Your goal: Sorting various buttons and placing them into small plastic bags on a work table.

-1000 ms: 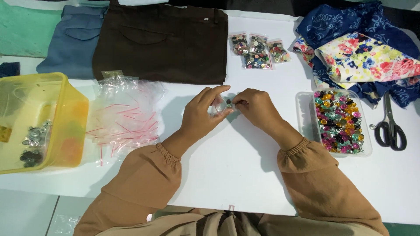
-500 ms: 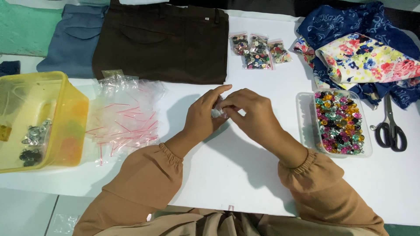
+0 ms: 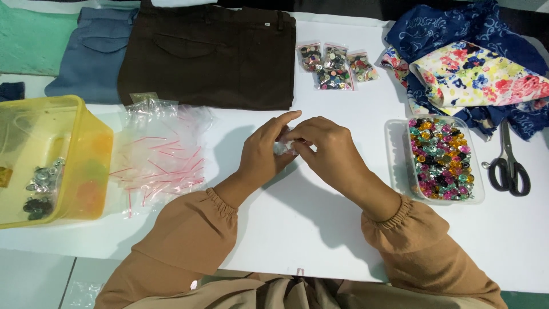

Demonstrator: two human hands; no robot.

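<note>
Meanwhile, left hand [image 3: 264, 150] and right hand [image 3: 326, 150] pinch one small clear bag [image 3: 282, 148] — filled bags [image 3: 336, 66] at twelve o'clock, gem tray [image 3: 440, 159] at three still full.

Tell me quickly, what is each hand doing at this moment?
Left hand: closed on a small clear plastic bag, fingertips pinching it.
Right hand: closed on the same bag, from the other side.
</note>
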